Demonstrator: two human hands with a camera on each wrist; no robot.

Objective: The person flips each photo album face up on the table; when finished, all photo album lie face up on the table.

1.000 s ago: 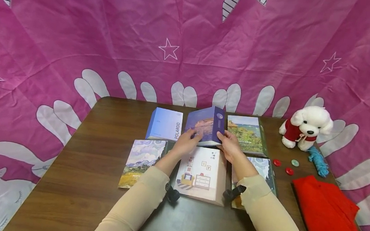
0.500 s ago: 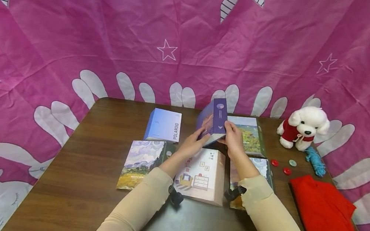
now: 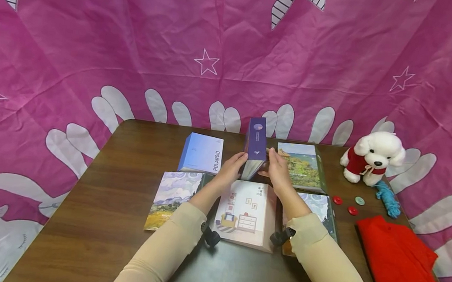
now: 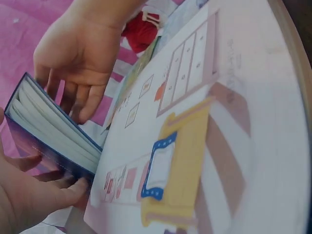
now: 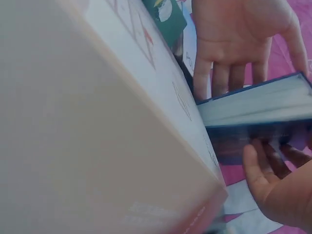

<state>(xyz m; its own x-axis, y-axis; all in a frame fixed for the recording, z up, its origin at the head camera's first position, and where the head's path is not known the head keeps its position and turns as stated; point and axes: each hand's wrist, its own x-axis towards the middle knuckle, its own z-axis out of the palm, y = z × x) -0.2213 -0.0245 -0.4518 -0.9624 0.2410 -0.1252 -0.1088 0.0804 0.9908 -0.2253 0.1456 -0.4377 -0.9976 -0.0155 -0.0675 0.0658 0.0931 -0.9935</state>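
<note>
Books lie in two rows on the tabletop (image 3: 95, 183); left to right along the far edge we see a pale blue book (image 3: 201, 153), the purple book (image 3: 255, 147) stood on end, and a landscape-cover book (image 3: 301, 164). Our left hand (image 3: 229, 171) and right hand (image 3: 277, 173) press flat, fairly straight fingers against its two covers, pages facing us. We judge the standing-up step under way; next it needs steadying before release. Toward the right edge sit a toy dog (image 3: 373, 157) and red cloth (image 3: 400, 262). No containers appear.
</note>
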